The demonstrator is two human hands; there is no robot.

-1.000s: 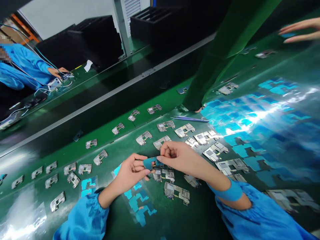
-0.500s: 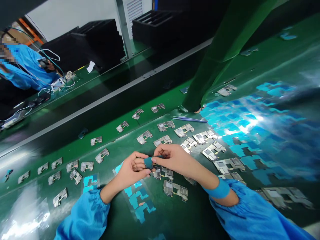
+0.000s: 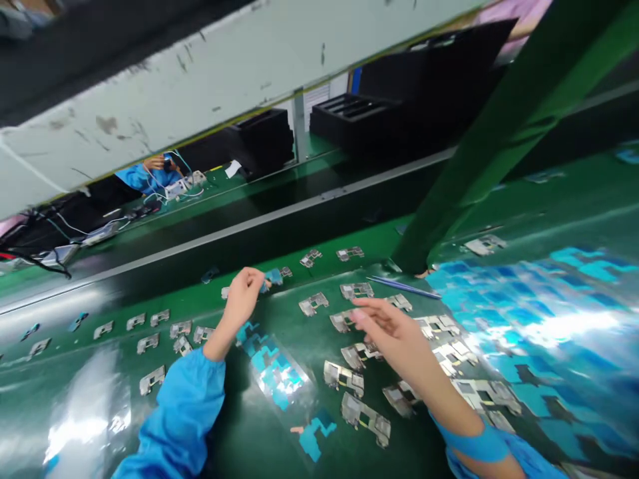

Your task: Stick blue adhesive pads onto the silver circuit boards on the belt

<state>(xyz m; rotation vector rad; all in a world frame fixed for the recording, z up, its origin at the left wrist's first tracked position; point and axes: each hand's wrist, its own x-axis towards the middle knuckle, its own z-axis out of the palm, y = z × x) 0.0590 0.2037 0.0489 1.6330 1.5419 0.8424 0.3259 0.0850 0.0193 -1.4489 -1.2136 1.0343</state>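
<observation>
My left hand (image 3: 243, 294) is closed in a pinch at the back of the green mat (image 3: 229, 426). From its fingertips a small circuit board covered with blue film (image 3: 273, 276) sticks out to the right. My right hand (image 3: 394, 332) hovers over bare metallic circuit boards (image 3: 345, 377), thumb and fingers apart, with nothing visible in it. Between the two arms lies a clear sheet with blue film stickers (image 3: 272, 369). Nearer to me is a loose blue film piece (image 3: 314, 436). Several more boards surround my right wrist, partly hidden by it.
Blue tweezers (image 3: 407, 287) lie behind my right hand, near the foot of a green post (image 3: 449, 173). Many blue film pieces (image 3: 519, 299) cover the right side. Black trays (image 3: 349, 110) and another person's hand (image 3: 157, 163) are across the bench, below an overhead panel (image 3: 200, 86).
My hands have separated. The left went forward and left with the blue-covered board; the right let go and moved right over the bare boards. The camera view has shifted, bringing the overhead panel in.
</observation>
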